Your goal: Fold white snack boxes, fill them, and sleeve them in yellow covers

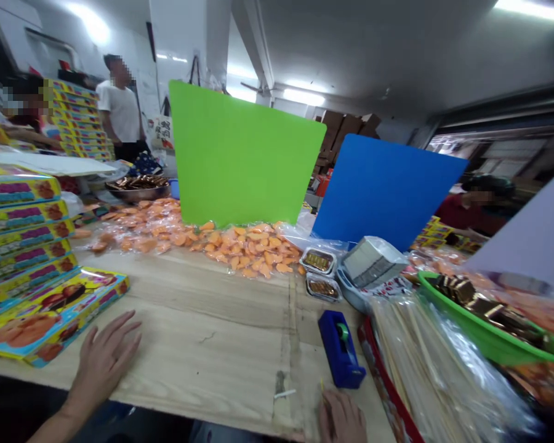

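My left hand (108, 354) rests on the wooden table (203, 326) with its fingers spread and nothing in it. Just beyond it lies a colourful yellow and blue box (60, 314), in front of a stack of like boxes (23, 227). At the front edge my right hand (344, 415) has its fingers curled in. A thin yellowish tip shows beside its index finger, too small to name. Close to that hand stand a blue tape dispenser (339, 349) and a small white strip (285, 394) on the wood.
Orange wrapped pieces (253, 249) lie in a heap before a green board (244, 160) and a blue board (383, 187). At right are small foil trays (323, 287), bagged sticks (425, 357) and a green basin (489, 332) of brown-gold packets. People stand farther back.
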{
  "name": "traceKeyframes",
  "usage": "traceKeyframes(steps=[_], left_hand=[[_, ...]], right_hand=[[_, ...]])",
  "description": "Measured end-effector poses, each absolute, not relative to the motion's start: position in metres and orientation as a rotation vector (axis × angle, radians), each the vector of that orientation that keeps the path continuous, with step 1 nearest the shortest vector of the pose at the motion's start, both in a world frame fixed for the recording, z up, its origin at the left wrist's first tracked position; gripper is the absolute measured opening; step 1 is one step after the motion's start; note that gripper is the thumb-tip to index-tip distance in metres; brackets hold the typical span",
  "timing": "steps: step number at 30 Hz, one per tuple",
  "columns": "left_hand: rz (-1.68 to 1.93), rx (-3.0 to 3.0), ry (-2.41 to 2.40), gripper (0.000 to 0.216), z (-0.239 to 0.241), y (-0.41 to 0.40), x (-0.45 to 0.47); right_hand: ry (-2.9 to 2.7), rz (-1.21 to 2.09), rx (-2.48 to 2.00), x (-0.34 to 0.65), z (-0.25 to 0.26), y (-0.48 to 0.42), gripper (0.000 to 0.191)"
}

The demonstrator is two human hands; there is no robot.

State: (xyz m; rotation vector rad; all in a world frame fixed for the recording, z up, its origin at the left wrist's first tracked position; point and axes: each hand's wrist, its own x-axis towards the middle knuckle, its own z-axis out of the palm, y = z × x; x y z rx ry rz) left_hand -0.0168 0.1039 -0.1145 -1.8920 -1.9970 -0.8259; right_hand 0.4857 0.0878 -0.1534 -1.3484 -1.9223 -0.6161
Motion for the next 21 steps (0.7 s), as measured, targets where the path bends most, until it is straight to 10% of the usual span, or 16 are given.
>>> traceKeyframes(steps=[13, 21], left_hand=[[-0.768, -1.926, -1.992, 0.028, -0.105, 0.105, -0.015], [-0.786, -1.915, -2.022, 0.033, -0.110, 0.106, -0.015]], right_hand=[[-1.259, -0.005, -1.887, 0.488, -0.087, 0.112, 0.082], [-1.182, 0.411, -2.044, 0.485, -0.063, 0.117, 0.061]])
